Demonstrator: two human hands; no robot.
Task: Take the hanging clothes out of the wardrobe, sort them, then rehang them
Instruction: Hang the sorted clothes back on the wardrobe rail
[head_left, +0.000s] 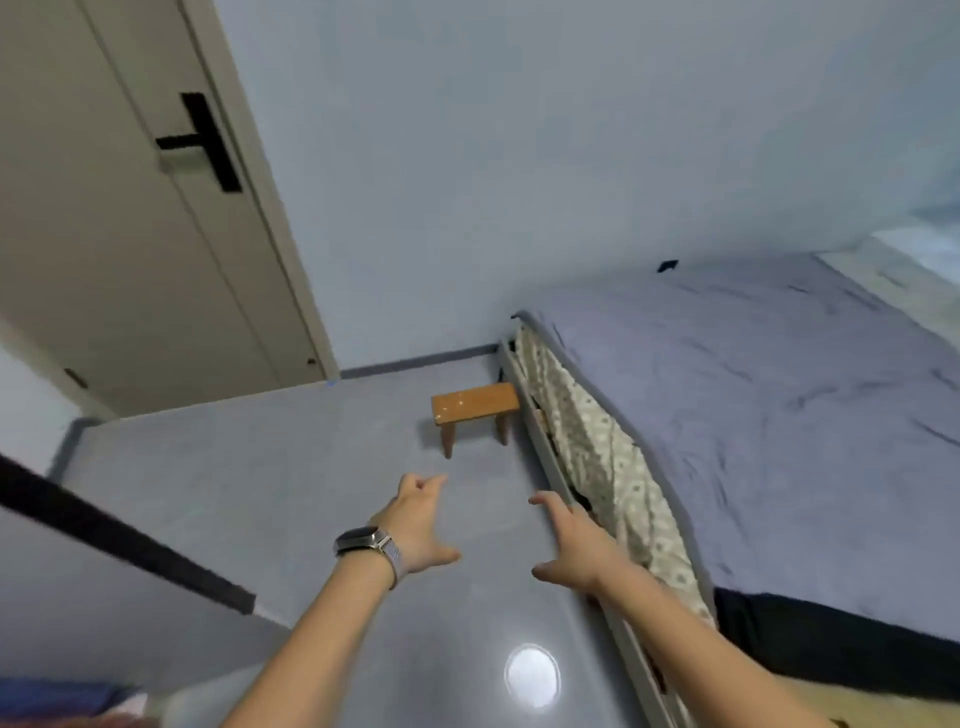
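Grip: both hands are empty; the left hand (421, 525) and the right hand (569, 545) reach forward over the floor (270, 499) with fingers spread and loose, grasping nothing.

Task's things: no hanging clothes and no wardrobe interior show in this view. A dark garment (831, 639) lies on the near edge of the bed (753, 415) (whether it is one of the sorted pieces cannot be told).

Surroundings: a small wooden stool (475, 410) stands on the floor just beside the bed frame, ahead of both hands. A closed door (130, 234) with a black handle is at upper left. A dark bar (119, 540) crosses the lower left, blurred.

Wrist: a watch (363, 540) sits on the left wrist.

Risk, footing: the stool lies in the walking line along the bed; a step taken while looking elsewhere could likely catch it.

Risk, bed edge: the right hand is close to the bed frame and patterned cloth (597, 457) hanging there; a fast reach could snag it.

Risk, progress: with nothing in hand, sorting looks unfinished; pieces could get mixed.
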